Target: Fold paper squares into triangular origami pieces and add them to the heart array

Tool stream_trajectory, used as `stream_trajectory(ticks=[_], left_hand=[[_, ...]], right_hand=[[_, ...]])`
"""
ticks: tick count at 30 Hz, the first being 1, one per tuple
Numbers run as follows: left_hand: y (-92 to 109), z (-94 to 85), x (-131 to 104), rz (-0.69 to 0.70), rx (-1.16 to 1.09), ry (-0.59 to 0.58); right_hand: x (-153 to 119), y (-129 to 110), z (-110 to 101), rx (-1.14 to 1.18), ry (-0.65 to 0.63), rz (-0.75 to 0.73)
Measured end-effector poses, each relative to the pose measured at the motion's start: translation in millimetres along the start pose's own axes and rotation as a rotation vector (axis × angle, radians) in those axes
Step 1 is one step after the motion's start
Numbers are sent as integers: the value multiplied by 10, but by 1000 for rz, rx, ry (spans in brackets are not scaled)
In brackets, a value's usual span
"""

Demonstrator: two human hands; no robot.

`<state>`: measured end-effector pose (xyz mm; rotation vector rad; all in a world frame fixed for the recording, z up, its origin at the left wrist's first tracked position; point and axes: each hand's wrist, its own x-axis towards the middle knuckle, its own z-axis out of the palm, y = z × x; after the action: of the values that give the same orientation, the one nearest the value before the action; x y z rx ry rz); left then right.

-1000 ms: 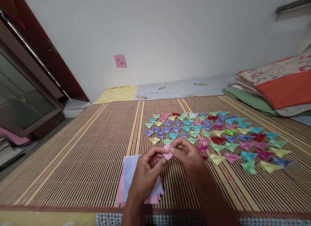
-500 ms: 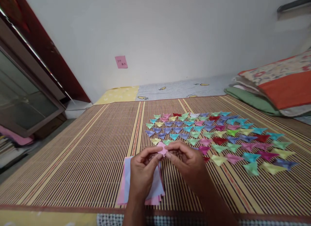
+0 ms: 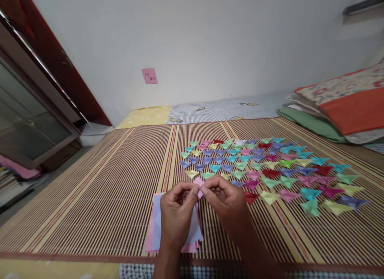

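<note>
A small folded piece of pink paper is pinched between both hands above the mat. My left hand grips its left side with thumb and fingertips, and my right hand grips its right side. The two thumb tips nearly meet on the paper's near part. Under and beside my left hand lies a stack of square paper sheets, light blue on top with pink edges below. Just beyond and right of my hands, folded paper pieces in many colours lie in rows.
A striped bamboo mat covers the bed. Folded cushions are piled at the back right. A pink note is stuck to the white wall. At left stands a glass-fronted cabinet.
My thumbs have drawn closer together on the pink paper, whose visible shape is now narrower and taller. My right hand has shifted slightly left, uncovering more of a red folded piece.
</note>
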<state>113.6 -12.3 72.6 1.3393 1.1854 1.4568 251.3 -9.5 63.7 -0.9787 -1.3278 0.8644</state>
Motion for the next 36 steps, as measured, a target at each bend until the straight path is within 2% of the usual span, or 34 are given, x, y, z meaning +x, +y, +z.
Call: stream_trajectory(ticks=[3,7,12,15,21,27,36], left_hand=[[4,19,1,0,3,1],[12,48,-3,-37,-107,8],[12,47,9,-123,-201,-73],[11,38,22,-137,-211,-119],[-8,15,42,-158,-218,-109],[-44,-39,59,-218,-252,-146],[-42,15,52,-191,-208,-126]], right_hand=[[0,35,23,17,16,-2],[20,50,19,28,42,-40],[25,20,-5,-3,28,-44],[14,-4,0,-25,44,-45],[-2,-48,26,-66,48,-42],[-36,0,42,-70,44,-3],[-23,33,63,-29,106,31]])
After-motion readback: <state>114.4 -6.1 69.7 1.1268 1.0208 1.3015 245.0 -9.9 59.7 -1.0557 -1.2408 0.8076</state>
